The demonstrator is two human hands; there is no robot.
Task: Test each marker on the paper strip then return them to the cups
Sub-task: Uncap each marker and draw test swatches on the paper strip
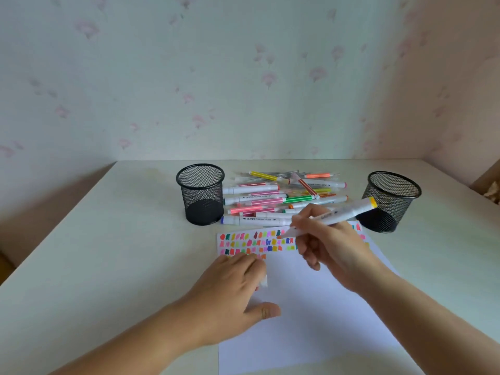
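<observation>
White paper [311, 307]: lies flat on the pale worktop [108, 253] in the head view, with rows of small colour swatches [254, 243] along its far edge.
Right hand [330, 244]: above the far right part of the paper, fingers pinching a white-barrelled marker [341, 212].
Marker in hand: tilted, nib end down at the top swatch row of the paper. Whether it touches the sheet I cannot tell. Its yellow end points up and away, past the paper's far right corner.
Left hand [232, 290]: rests on the left part of the paper, thumb stretched flat on the sheet, fingers curled over a small white cap [263, 281] that peeks out beneath them.
Marker pile [281, 196]: a loose heap just beyond the paper's far edge — white barrels and thin striped ones in pink, green, yellow and orange.
Left cup [201, 194]: black mesh, upright, beyond the paper's far left corner, just beside the pile.
Right cup [389, 201]: black mesh, upright, beyond the paper's far right corner.
</observation>
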